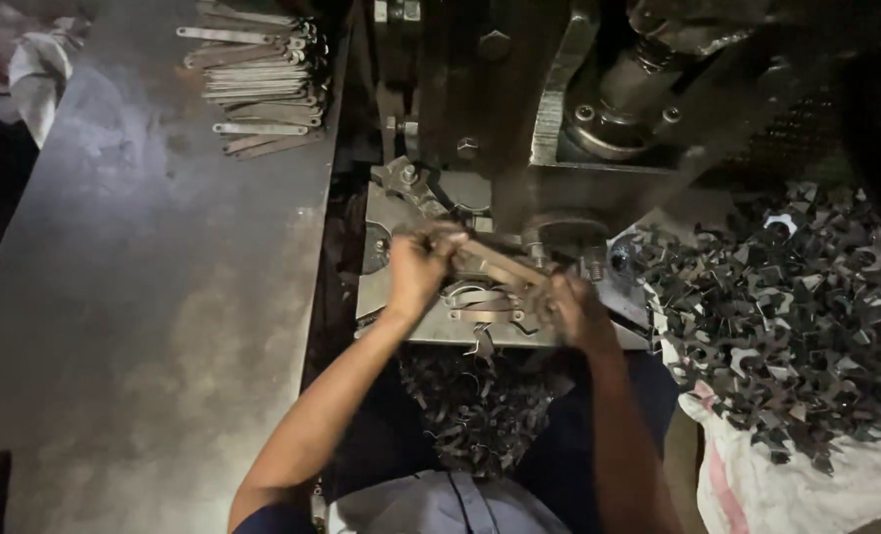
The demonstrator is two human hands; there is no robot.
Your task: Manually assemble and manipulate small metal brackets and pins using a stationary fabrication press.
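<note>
Metal strip [495,262] spans both hands (above the die plate [431,331]), left hand [419,269] and right hand [571,307] fingers closed on its ends.

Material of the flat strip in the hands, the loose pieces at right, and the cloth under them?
Long flat strip: looks like dull bare metal, brownish sheen. Heap of small dark cut pieces: likely stamped sheet metal, glinting edges. White cloth: seemingly woven sacking, creased and soft.

A flat, brownish metal strip [495,265] lies slanted across the press bed, gripped at both ends.
</note>
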